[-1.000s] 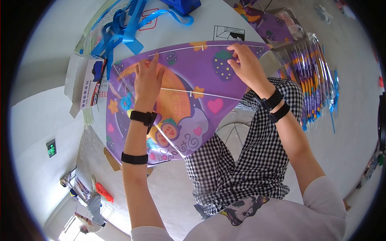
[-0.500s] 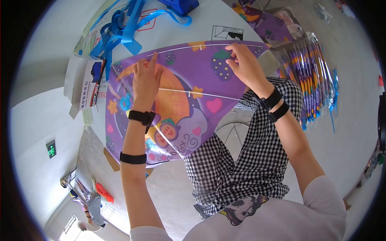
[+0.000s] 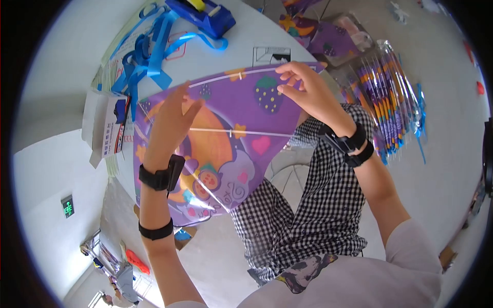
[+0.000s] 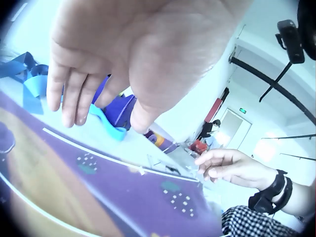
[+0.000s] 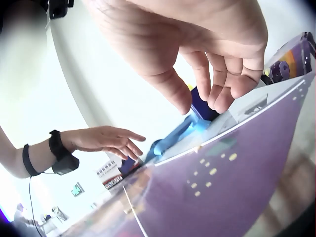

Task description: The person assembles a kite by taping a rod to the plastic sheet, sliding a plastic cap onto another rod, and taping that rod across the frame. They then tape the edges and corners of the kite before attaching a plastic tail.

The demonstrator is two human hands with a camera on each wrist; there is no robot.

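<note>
Head view: the purple kite (image 3: 231, 102) is lying on the white table (image 3: 246, 43). The left hand (image 3: 172, 118) is hovering over the kite's 9 o'clock portion, fingers straight, released. The right hand (image 3: 303, 90) is hovering at the kite's 1 o'clock edge, fingers loosely curled, grasping nothing. Blue ribbons (image 3: 146, 56) are lying at 11 o'clock of the kite.

Left wrist view: the left hand (image 4: 143, 54) is hanging clear above the kite (image 4: 148, 197), fingers relaxed.

Right wrist view: the right hand (image 5: 197, 44) is hovering just above the kite's (image 5: 237, 182) top edge, thumb standing apart, nothing held.
</note>
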